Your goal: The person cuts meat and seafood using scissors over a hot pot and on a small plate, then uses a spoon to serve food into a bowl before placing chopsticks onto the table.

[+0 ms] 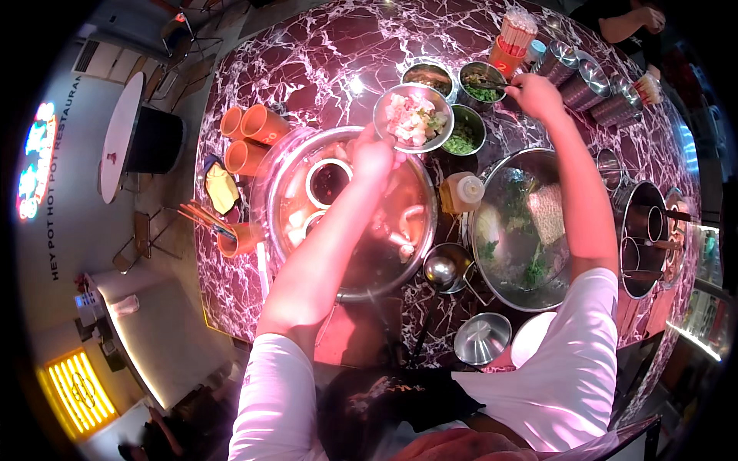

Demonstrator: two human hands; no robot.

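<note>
My left hand (pixel 377 155) grips the near edge of a shallow metal bowl (pixel 428 88) that holds pale chopped pieces with some green bits. The bowl is held over the far right rim of a large metal pot (pixel 429 236) of brownish broth. My right hand (pixel 537 97) holds the thin handle of a utensil (pixel 500 86), whose end reaches into a metal container (pixel 463 70) of chopped greens (pixel 483 93). A second container holds chopped greens (pixel 463 138), and a third holds brownish contents (pixel 429 78). In the broth stand round containers with dark contents (pixel 328 181), partly behind my left forearm.
Right of a squeeze bottle (pixel 468 193) stands a second large pot (pixel 478 253) with greens and a mesh bag (pixel 545 213). A ladle (pixel 441 272) rests in a small pan. Orange cups (pixel 262 122) stand left; a chopstick holder (pixel 506 57) and metal cups (pixel 591 83) stand back right.
</note>
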